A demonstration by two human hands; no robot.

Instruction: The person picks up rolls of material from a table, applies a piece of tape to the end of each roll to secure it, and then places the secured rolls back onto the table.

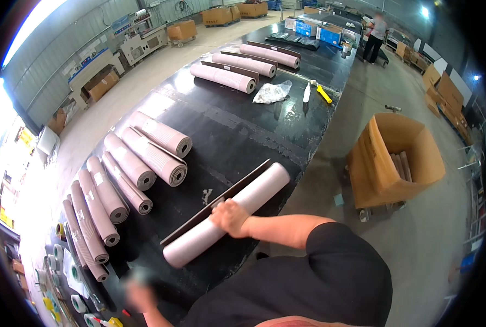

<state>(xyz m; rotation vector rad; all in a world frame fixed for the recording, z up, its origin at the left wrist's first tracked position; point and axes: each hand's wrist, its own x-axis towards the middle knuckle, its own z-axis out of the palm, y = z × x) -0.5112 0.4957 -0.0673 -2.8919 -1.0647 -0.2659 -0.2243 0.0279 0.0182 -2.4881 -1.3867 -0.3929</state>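
Near edge first: left hand (140, 297) is a blur down by the tape rolls (68, 283), can't tell its grip; right hand (230, 217) is pressed flat on the pink rolled mat (229, 213) beside a dark strip (215, 203) mid-table, looks like finishing the roll; next it probably needs securing; 7 or so finished rolls (128, 174) lie further left.

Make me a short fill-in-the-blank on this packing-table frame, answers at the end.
1. The right hand rests on a pink rolled ____ at the table edge.
2. The long table's top is ____ in colour.
3. The open box on the floor is made of ____.
4. The blurred left hand is near rolls of ____.

Answers: mat; black; cardboard; tape
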